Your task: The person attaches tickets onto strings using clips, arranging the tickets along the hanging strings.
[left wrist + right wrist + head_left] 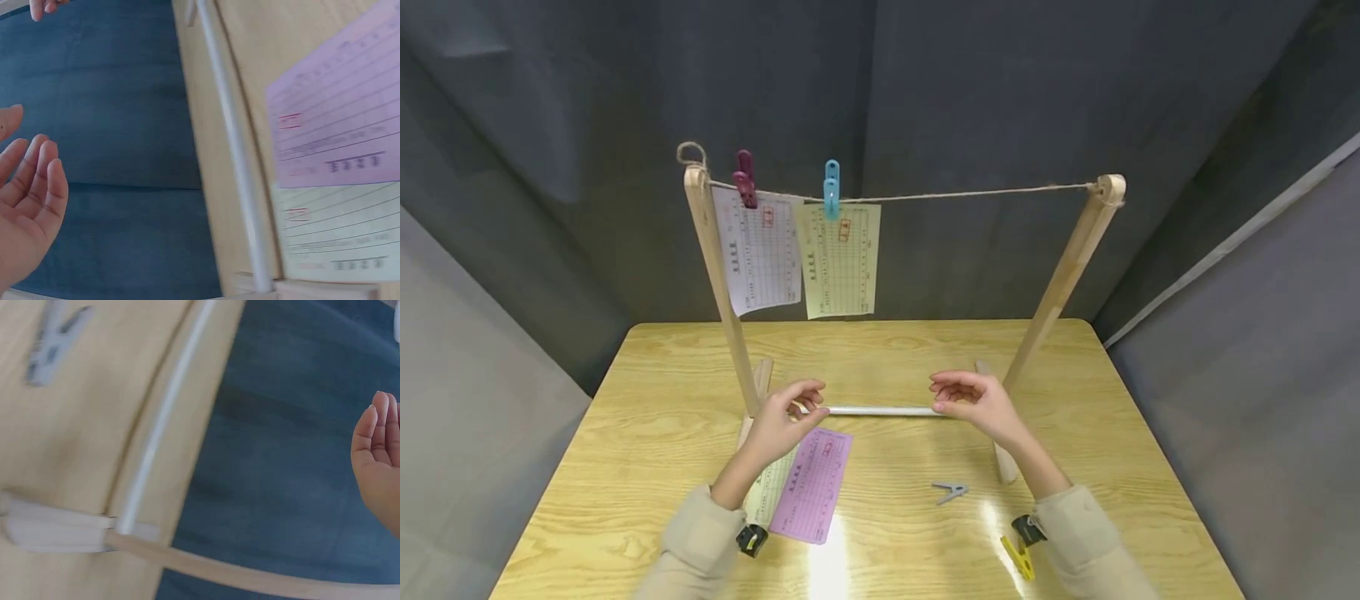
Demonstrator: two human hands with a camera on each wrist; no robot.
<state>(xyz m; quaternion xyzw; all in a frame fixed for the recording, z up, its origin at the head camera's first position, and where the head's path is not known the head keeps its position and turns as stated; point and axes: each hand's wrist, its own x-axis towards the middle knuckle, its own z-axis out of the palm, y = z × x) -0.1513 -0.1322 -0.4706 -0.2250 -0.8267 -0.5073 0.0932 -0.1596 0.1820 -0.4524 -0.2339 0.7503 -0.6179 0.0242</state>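
Observation:
My left hand [782, 419] hovers above the table near the frame's left post, fingers loosely bent and holding nothing. Opposite it, my right hand [977, 402] hangs in the air near the right post, also with bent fingers and nothing between them. Below the left hand a purple slip [812, 487] partly overlaps a pale green slip [763, 492]. A grey clothespin [951, 491] lies on the table between the arms, and a yellow clothespin [1018, 558] lies by the right sleeve. On the string, a maroon clip [745, 179] holds a white slip [765, 262]; a blue clip [832, 190] holds a yellow slip [841, 271].
Two wooden posts, the left post [718, 283] and the right post [1063, 275], carry the twine [970, 196]. A white rod [880, 411] joins them low down, over the wooden table [880, 358]. A dark curtain [985, 92] hangs behind.

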